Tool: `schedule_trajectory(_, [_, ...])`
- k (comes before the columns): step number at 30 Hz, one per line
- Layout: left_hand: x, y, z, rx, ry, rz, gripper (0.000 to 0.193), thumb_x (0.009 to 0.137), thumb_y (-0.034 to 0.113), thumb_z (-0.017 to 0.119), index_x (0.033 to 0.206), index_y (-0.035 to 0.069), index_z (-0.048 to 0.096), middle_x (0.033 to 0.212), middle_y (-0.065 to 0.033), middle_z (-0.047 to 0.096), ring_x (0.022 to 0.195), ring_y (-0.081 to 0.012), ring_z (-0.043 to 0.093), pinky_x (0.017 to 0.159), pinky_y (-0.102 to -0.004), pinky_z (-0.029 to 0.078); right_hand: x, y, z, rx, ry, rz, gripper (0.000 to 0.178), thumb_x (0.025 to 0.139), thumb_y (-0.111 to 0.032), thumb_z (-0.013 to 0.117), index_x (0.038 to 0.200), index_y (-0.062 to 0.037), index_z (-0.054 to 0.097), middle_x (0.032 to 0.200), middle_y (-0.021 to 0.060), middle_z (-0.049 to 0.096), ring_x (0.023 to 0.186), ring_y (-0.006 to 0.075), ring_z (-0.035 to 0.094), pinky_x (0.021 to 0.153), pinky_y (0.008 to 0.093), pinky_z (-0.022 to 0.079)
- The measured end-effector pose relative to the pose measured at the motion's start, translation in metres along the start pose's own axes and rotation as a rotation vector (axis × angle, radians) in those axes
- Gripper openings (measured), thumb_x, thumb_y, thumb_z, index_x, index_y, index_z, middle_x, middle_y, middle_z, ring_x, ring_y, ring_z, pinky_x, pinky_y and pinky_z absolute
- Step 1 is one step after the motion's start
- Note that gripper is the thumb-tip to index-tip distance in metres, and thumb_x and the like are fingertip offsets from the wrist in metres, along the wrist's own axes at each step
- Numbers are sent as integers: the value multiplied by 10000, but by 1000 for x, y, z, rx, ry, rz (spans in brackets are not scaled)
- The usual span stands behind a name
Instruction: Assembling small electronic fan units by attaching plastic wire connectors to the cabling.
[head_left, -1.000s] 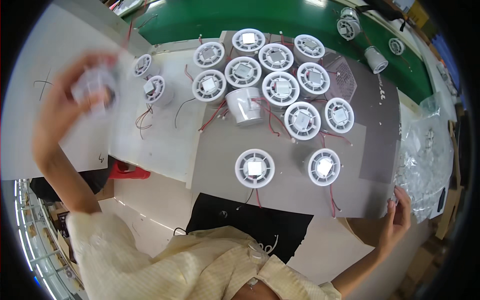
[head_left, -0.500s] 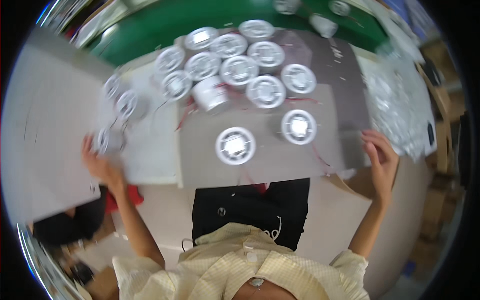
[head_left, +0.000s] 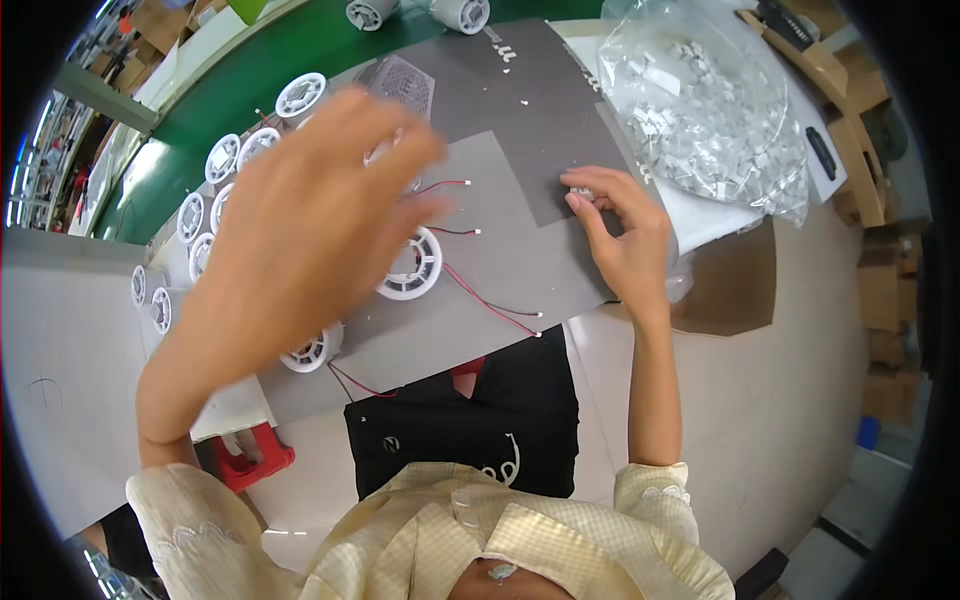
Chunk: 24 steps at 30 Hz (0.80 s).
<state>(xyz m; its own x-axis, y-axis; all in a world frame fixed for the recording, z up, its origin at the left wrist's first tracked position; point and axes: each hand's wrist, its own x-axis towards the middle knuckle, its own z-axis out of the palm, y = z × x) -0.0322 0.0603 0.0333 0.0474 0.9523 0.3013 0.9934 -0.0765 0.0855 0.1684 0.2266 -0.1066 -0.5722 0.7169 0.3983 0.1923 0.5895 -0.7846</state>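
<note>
My left hand (head_left: 300, 230) hangs raised over the table, blurred, its fingers apart and nothing seen between them; it hides part of the group of housings. Below its fingertips sits a round white plastic housing (head_left: 428, 265) with a slotted rim. Red and black wires (head_left: 490, 300) run from it to small white connectors. Another such housing (head_left: 305, 352) stands near the table's front edge, partly behind the left wrist. At the right, my right hand (head_left: 625, 225) is closed in a pinch on small white connectors (head_left: 582, 192), just above the grey board (head_left: 520, 165).
A clear plastic bag (head_left: 710, 120) full of small white parts lies at the back right. Several more white housings (head_left: 222, 158) stand to the left, and two (head_left: 460, 12) at the far edge. An open cardboard box (head_left: 735, 280) is below the table's right edge.
The view has swung to the right. My left hand has come up from the left-hand housings to over the table's middle. My right hand, formerly by the right edge, now pinches small connectors.
</note>
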Motion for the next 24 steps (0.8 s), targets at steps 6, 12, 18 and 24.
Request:
schedule_trajectory(6, [42,-62,8,315,-175,176,398,774,256,784,1096,58,661,1038,-115,643,986,-323,611,830,-400,512,0,-1,-3,122,-76,47,180,848,11,711,1022,-26,734,1018,62,721,753,83,578,698,211,478])
schedule_trajectory(12, [14,-52,45,262,-310,-46,550,746,225,814,1235,83,604,1065,-133,661,1041,-327,602,878,-400,507,-1,8,-2,210,-14,15,218,876,41,669,1087,-5,697,1068,85,695,848,103,613,786,231,509])
schedule_trajectory(18, [42,-53,68,-61,-118,81,587,737,113,810,1274,113,572,1130,-132,643,1074,-363,585,938,-408,485,-2,3,-5,200,11,63,291,892,16,669,1182,-13,674,1044,77,680,890,105,602,809,233,494])
schedule_trajectory(24, [65,-55,68,-260,-123,382,646,732,175,799,1321,84,549,1254,-131,629,1204,-353,563,994,-396,466,-19,1,-15,-4,45,18,265,852,-4,711,1114,-47,714,999,40,686,818,121,588,760,234,473])
